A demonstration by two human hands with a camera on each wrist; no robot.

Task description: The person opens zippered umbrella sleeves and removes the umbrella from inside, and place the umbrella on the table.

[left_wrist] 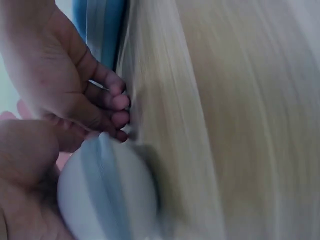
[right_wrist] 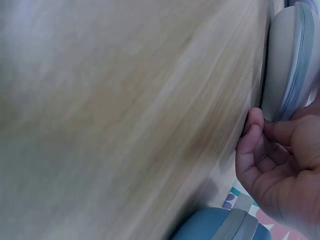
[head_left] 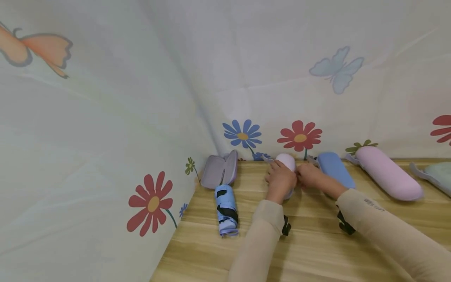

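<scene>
A small pale zippered case (head_left: pixel 286 159) with a light blue zip band lies near the back edge of the table. My left hand (head_left: pixel 282 177) holds it from above and the left side; in the left wrist view the rounded end of the case (left_wrist: pixel 135 185) shows beside the palm. At the right side of the case is my right hand (head_left: pixel 308 174), its fingers curled. The fingertips (right_wrist: pixel 255 118) pinch together right at the end of the zip, hiding the pull between them. A blue case (head_left: pixel 334 168) lies just behind the right wrist.
An open lavender zippered case (head_left: pixel 215 172) stands at the back left, with a folded blue umbrella (head_left: pixel 226 207) in front of it. Farther right lie a pink case (head_left: pixel 389 174) and a pale green case (head_left: pixel 438 176). A flowered white cloth (head_left: pixel 275 98) backs the wooden table (head_left: pixel 303 250).
</scene>
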